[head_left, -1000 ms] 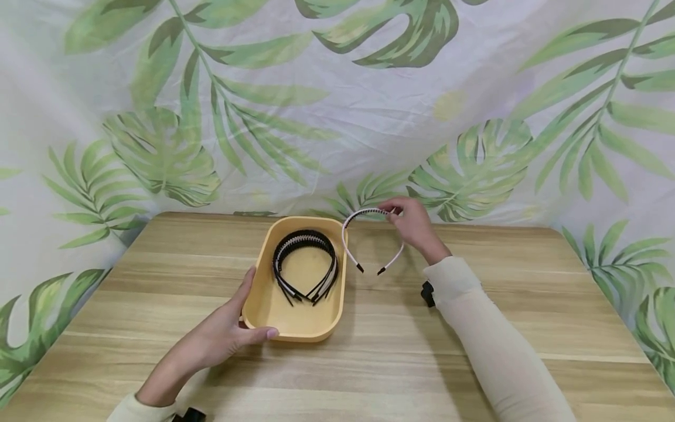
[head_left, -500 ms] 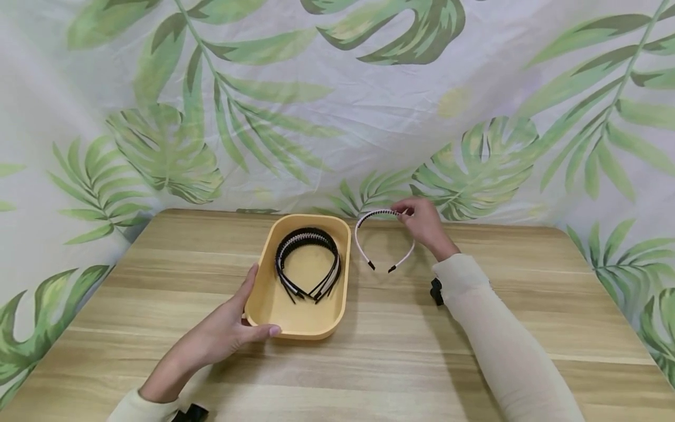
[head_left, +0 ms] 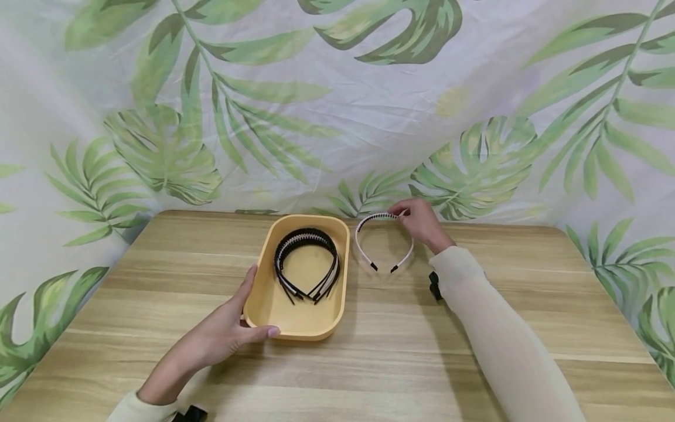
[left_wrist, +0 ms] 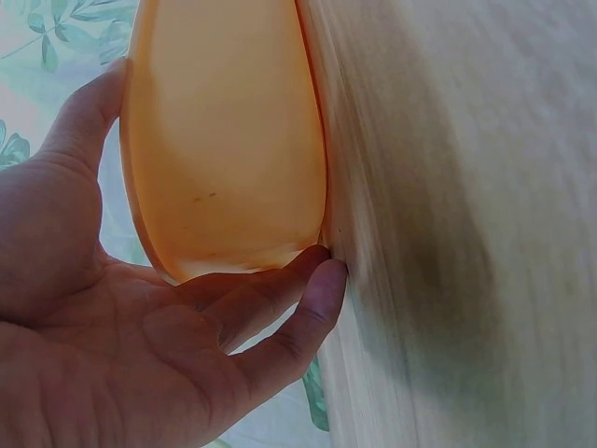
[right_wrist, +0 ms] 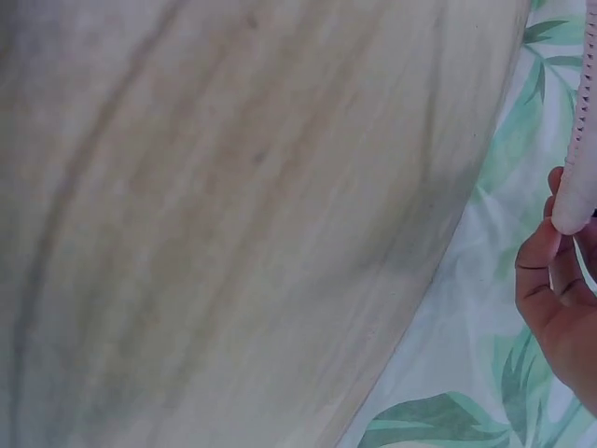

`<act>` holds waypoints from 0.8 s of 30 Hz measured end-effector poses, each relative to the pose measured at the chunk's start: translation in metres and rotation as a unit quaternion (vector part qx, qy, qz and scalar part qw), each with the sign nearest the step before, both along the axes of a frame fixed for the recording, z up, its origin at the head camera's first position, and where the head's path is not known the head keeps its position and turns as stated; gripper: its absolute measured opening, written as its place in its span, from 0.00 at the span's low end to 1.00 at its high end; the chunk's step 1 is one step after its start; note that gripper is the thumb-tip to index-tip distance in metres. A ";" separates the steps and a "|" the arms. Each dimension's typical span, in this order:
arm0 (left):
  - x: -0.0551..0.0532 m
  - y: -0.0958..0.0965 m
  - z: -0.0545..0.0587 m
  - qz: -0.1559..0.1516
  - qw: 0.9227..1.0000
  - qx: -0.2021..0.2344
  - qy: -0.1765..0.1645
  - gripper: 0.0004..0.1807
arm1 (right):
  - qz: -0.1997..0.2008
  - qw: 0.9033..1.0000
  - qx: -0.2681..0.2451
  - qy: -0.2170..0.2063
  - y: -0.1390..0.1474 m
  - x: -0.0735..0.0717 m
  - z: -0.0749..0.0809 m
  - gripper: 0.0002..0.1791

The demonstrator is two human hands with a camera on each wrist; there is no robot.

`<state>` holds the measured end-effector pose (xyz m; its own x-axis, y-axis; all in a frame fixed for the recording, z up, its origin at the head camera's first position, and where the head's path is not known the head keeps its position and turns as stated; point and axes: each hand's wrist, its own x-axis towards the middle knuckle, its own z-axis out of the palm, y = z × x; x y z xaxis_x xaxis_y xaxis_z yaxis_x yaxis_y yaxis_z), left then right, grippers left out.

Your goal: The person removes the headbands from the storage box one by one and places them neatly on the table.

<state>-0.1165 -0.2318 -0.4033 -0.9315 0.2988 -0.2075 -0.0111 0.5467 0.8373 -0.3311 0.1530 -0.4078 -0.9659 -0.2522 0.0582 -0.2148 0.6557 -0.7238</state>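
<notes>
In the head view my left hand (head_left: 227,328) grips the near left corner of a yellow plastic box (head_left: 311,336), with the thumb along its front rim. The left wrist view shows the fingers curled against the outside of the box (left_wrist: 224,140). Inside it lie several overlapping headbands (head_left: 306,237), black with some white. My right hand (head_left: 419,223) pinches the top right of a pale pink headband (head_left: 360,241) to the right of the box, its dark-tipped ends facing me. At the right wrist view's edge, fingers hold the headband (right_wrist: 576,191).
The wood-grain table (head_left: 390,363) carries the box. Behind the table hangs a white cloth (head_left: 358,117) with green leaf print, close to the right hand.
My right hand has shifted slightly right with the pink headband, then lowered it a little. The left hand and the box stay in place.
</notes>
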 end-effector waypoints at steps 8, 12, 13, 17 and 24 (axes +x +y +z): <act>0.000 0.000 0.000 0.000 1.000 0.003 -0.002 0.72 | 0.006 1.000 0.014 -0.010 0.000 -0.007 -0.001 0.16; 0.000 0.000 0.000 0.001 1.000 0.004 -0.004 0.72 | 0.010 1.000 0.017 -0.011 0.001 -0.010 -0.003 0.17; 0.000 0.000 0.000 0.001 1.000 0.004 -0.004 0.72 | 0.011 1.000 0.018 -0.010 0.001 -0.010 -0.004 0.17; 0.000 0.000 0.000 0.000 1.000 0.006 -0.007 0.72 | 0.017 1.000 0.026 -0.004 0.003 -0.014 -0.009 0.16; 0.000 -0.001 0.000 0.001 1.000 0.005 -0.011 0.72 | 0.020 0.999 0.032 -0.009 0.008 -0.018 -0.016 0.15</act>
